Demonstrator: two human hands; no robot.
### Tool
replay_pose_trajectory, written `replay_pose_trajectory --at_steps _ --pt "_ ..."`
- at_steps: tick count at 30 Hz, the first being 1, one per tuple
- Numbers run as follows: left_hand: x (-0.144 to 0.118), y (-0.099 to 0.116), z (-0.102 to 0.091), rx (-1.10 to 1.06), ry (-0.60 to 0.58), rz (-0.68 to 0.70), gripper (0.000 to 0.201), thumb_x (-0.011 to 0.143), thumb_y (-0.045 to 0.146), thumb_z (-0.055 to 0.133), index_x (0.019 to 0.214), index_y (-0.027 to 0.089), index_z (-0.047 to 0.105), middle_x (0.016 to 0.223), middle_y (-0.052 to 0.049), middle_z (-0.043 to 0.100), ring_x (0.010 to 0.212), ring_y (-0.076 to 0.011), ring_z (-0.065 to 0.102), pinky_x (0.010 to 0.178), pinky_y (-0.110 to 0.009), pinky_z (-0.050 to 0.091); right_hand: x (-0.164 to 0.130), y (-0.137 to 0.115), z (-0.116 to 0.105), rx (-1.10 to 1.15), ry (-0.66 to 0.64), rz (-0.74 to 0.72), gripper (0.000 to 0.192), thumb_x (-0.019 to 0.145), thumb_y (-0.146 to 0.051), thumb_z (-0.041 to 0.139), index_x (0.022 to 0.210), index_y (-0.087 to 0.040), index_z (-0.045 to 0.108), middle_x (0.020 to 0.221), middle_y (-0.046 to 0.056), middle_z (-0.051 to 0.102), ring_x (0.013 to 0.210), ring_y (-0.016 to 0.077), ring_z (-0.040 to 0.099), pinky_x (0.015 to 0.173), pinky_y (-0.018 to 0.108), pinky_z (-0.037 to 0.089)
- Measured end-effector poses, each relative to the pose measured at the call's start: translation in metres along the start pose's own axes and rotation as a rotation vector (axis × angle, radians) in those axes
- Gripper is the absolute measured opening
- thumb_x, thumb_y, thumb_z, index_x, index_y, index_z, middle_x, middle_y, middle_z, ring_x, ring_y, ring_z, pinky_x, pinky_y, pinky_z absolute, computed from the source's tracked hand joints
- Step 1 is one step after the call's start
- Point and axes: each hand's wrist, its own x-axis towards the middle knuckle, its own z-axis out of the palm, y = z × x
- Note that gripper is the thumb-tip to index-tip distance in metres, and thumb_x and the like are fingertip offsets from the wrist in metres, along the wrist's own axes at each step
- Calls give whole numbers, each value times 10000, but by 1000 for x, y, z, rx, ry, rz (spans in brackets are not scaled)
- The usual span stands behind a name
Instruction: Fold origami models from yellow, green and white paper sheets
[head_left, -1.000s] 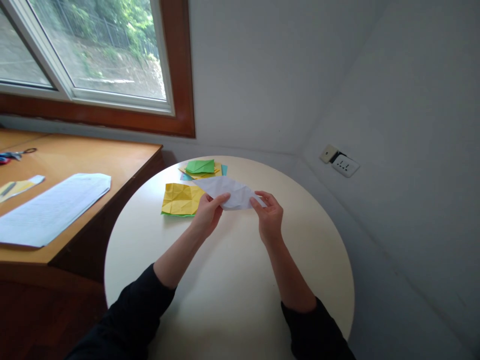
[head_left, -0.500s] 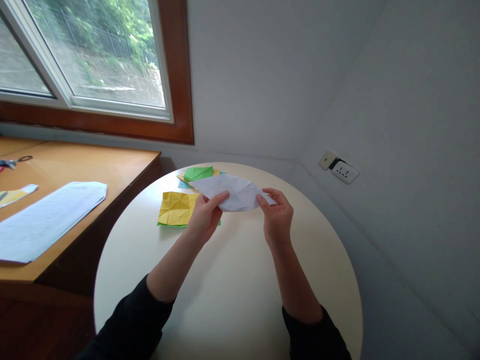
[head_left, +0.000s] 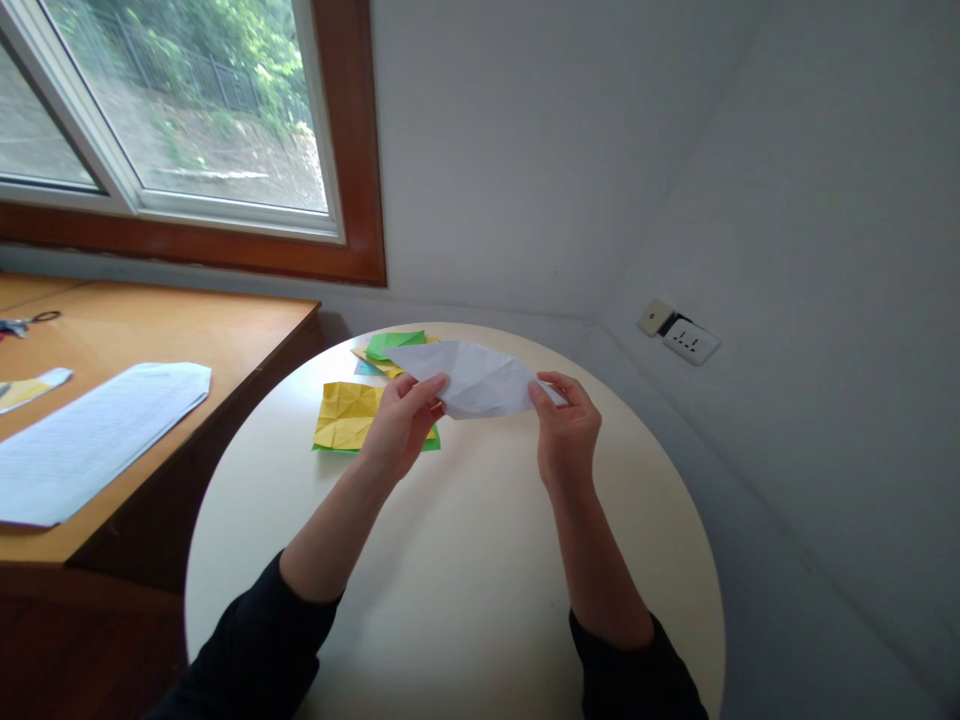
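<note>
L hand [head_left: 401,425] comes in from lower L, forearm slanting up & to the R, wrist fairly straight; thumb lies on top of the white paper [head_left: 487,380] near its L part, other fingers curled below. R hand [head_left: 570,430] comes up from lower R, forearm leaning L, thumb on the near face & index bent over the far side at the paper's R tip. Both sets of fingers closed in a thin pinch, w/ only the paper btwn. Paper is long, pointed at both ends, creased, stretched approx level btwn the hands & seemingly above the round surface [head_left: 465,560], toward its far side. Most L fingers are hidden by the thumb & paper; lower R fingers are tucked into the palm, hard to see. Paper's underside is out of sight, so can't tell how many layers. L hand covers part of the yellow sheet [head_left: 345,412], w/ green [head_left: 431,443] poking out under it. Paper's L end hides part of the far pile, incl. a green piece [head_left: 396,343] on top; lower layers hard to count. Dark sleeves [head_left: 259,635] run off the bottom edge. On the wood surface [head_left: 247,325], scissors [head_left: 30,324] & white sheets [head_left: 112,435] are cut off at L edge; print too faint to read.
</note>
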Motion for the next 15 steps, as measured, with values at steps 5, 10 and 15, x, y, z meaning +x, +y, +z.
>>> replay_pose_trajectory --at_steps 5,10,15 --pt "4 0 -7 34 -15 42 225 615 281 718 789 153 655 781 -43 670 717 -147 611 606 -241 463 1 2 -2 98 -35 52 217 659 -350 692 809 -209 621 742 2 626 671 133 579 653 287 470" --pt "6 2 -12 52 -37 48 232 635 279 706 825 155 654 790 -43 666 687 -142 603 589 -237 460 2 2 -4 170 -146 107 218 690 -387 668 809 -207 645 809 18 654 765 153 601 714 290 469" --pt "6 6 -14 53 -37 -10 233 659 256 678 877 175 654 731 -11 637 585 -103 552 507 -199 429 2 -2 -6 186 -474 418 536 763 -602 491 1082 -183 597 831 83 689 745 217 639 643 336 493"
